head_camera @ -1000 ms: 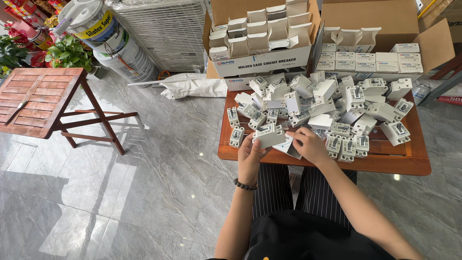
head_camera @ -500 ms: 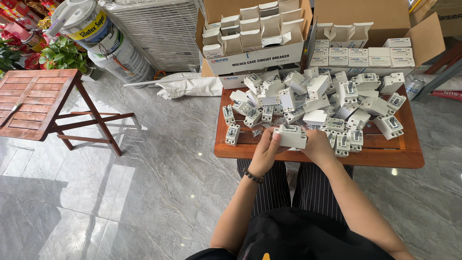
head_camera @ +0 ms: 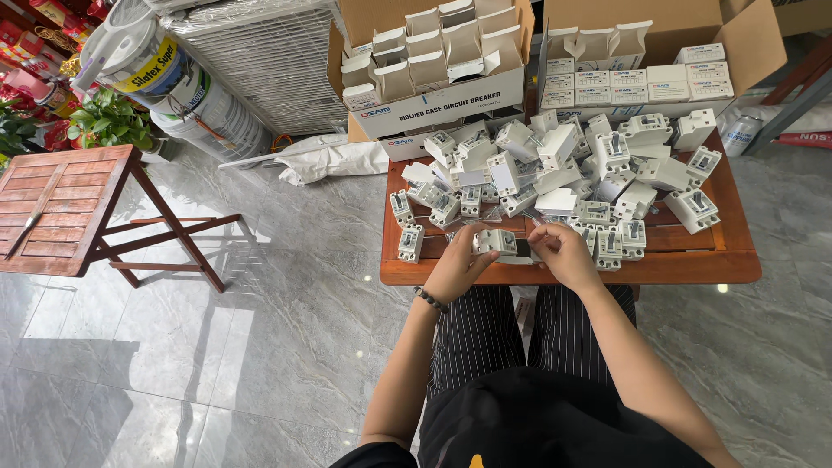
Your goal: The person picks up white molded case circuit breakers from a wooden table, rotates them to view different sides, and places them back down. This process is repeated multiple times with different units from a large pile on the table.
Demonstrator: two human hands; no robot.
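Far left: a slatted wooden side table standing on grey marble floor, with potted green plants and large paint buckets behind. Further in, a white metal grille leaning upright and a crumpled white bag lying on the floor below it.

At centre, a low wooden table heaped with white circuit breakers. Left hand, a dark bead bracelet at its wrist, closed around the left end of one white circuit breaker at the near edge of the table. Right hand pinching the other end of the same piece, fingers curled narrow; held just above the tabletop, whether touching the wood cannot be told. A few single breakers standing apart near the left edge.

Behind the heap, an open cardboard box full of empty white cartons with flaps up. To the right, a second cardboard box holding closed white cartons in rows. Below, striped trousers and a black top.
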